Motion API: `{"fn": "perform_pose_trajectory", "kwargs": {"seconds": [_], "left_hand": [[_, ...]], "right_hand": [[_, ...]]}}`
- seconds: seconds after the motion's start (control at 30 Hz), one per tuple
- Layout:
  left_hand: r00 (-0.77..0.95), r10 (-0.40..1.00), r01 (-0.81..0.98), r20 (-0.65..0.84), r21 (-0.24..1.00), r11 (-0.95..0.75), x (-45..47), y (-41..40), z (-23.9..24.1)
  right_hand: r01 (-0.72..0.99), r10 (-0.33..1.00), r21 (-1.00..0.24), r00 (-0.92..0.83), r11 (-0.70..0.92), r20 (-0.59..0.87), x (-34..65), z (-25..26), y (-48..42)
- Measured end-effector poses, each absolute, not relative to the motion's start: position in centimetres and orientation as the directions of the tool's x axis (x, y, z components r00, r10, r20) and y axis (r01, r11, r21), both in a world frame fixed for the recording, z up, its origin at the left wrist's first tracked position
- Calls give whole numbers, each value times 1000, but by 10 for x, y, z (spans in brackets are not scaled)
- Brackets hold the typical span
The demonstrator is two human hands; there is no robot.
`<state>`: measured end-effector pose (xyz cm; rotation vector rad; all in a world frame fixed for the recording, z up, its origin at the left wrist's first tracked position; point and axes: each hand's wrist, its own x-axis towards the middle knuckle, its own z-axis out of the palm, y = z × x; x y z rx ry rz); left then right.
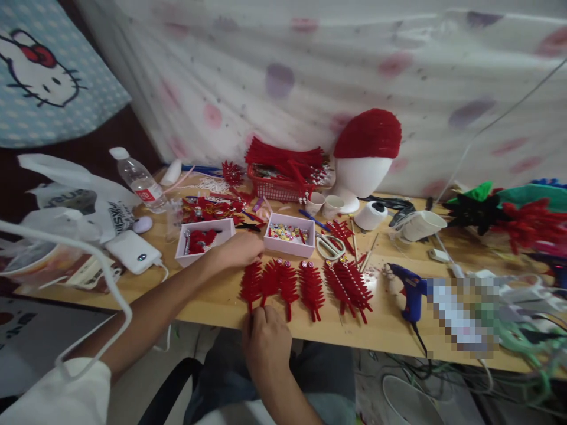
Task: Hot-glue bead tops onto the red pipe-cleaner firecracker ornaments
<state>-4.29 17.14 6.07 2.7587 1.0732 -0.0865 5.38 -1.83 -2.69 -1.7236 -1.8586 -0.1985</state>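
Observation:
My left hand (245, 248) is closed at the upper tip of the leftmost red chenille feather (251, 282); its fingertips are too small and hidden to show what they pinch. Down at the table's front edge, my right hand (268, 337) is closed on the lower stem of that same feather. To the right lie several more red feathers (310, 290), some with small round beads at their tips. Strings of pearly beads (340, 282) run down the rightmost ones. Just beyond my left hand stands a white box of colourful beads (290, 233).
Another white box (206, 239) holds red pieces. Scissors (330, 245), a thread spool (371, 216) and paper cups (333, 206) stand behind the feathers. On the right is a blue glue gun (411, 290) with its cord. A foam head (364, 168), red basket (277, 188), bottle (140, 182) and power bank (134, 252) surround the workspace.

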Motion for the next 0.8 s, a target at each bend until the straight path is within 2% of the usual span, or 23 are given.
{"fn": "perform_pose_trajectory", "kwargs": {"seconds": [0.13,0.33,0.53,0.8], "left_hand": [[753,646,658,-128,175,-732,-47,173,64],[747,653,664,-124,188,-724,-53,177,70],[684,729,717,-38,224,-661,-72,173,87],[436,899,855,35,298,-426,-84,120,84]], "right_hand": [[922,840,-347,47,172,541,54,-27,-21],[822,868,-529,93,210,488,66,-15,-28],[815,875,-516,22,265,483,68,-17,-25],[830,858,-466,-31,308,513,50,-25,-17]]}}
